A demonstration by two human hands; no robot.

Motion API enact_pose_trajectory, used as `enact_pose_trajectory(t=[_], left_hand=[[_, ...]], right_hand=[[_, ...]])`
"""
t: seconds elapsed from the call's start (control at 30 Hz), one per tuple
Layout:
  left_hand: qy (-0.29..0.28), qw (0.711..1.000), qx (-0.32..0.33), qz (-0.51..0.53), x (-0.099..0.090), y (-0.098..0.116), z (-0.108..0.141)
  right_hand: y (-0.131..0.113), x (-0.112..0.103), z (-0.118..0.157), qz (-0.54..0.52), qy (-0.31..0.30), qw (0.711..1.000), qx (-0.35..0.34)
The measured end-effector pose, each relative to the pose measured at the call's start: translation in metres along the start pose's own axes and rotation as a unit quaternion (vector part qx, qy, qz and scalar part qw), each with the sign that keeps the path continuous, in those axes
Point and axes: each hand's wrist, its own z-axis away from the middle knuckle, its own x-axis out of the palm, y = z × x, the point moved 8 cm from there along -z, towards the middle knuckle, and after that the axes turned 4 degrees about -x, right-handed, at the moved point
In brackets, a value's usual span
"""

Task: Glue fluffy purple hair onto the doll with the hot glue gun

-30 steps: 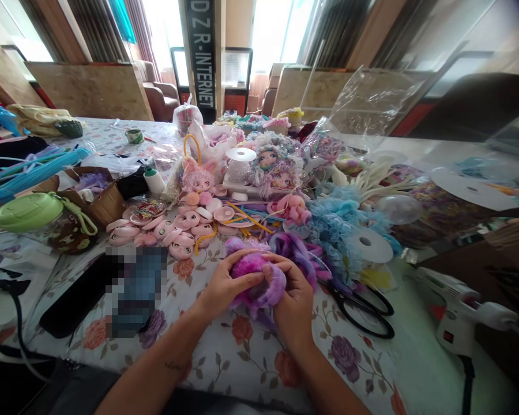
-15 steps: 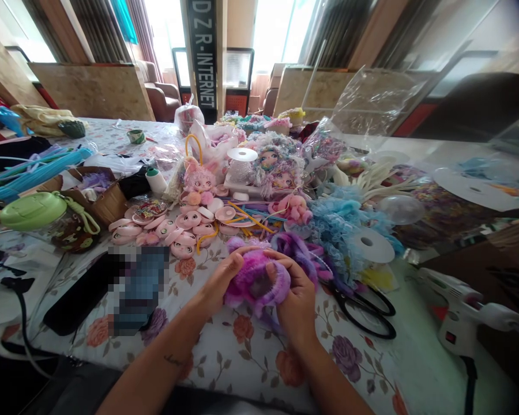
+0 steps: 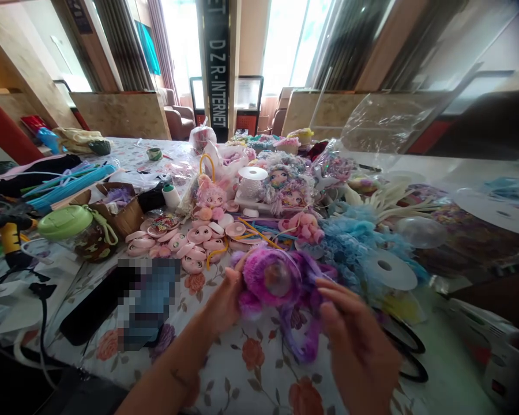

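A fuzzy purple-pink piece (image 3: 270,276), round with a greyish middle, is held just above the flowered tablecloth. My left hand (image 3: 228,297) grips its left side, with the fingers partly hidden behind it. To its right, my right hand (image 3: 354,334) is apart from the round piece, blurred, with thumb and fingers spread. A purple fuzzy strip (image 3: 303,340) hangs in a loop between the piece and my right hand. Black-handled scissors (image 3: 410,346) lie partly behind my right hand. Pink doll faces (image 3: 193,258) sit beyond my left hand.
A white glue gun (image 3: 480,334) lies at the right. Blue netting (image 3: 350,230) and a white spool (image 3: 384,266) are beyond my right hand. At the left are a black case (image 3: 97,300), a green-lidded jar (image 3: 64,225) and cables. Dolls (image 3: 281,176) fill the middle back.
My right hand has let go of the purple piece and moved right, its fingers now spread. My left hand still holds the piece, whose round middle now faces up more. The view has shifted.
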Motion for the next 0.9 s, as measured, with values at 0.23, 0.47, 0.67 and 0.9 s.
enact_pose_trajectory(t=[0.23,0.47,0.67,0.9], left_hand=[[-0.023,0.999,-0.002,-0.027,0.001,-0.008,0.006],[0.126,0.979,0.105,-0.122,-0.014,0.013,0.007],[0.150,0.985,0.080,-0.011,-0.026,0.003,0.002],[0.123,0.991,0.046,0.014,-0.022,-0.003,0.000]], right_hand=[[-0.053,0.077,0.024,-0.025,-0.230,0.965,-0.125],[-0.032,0.072,0.027,-0.067,-0.079,0.994,-0.037],[-0.047,0.036,0.025,-0.097,-0.041,0.991,-0.081],[0.020,0.019,-0.001,0.096,-0.013,0.995,0.019]])
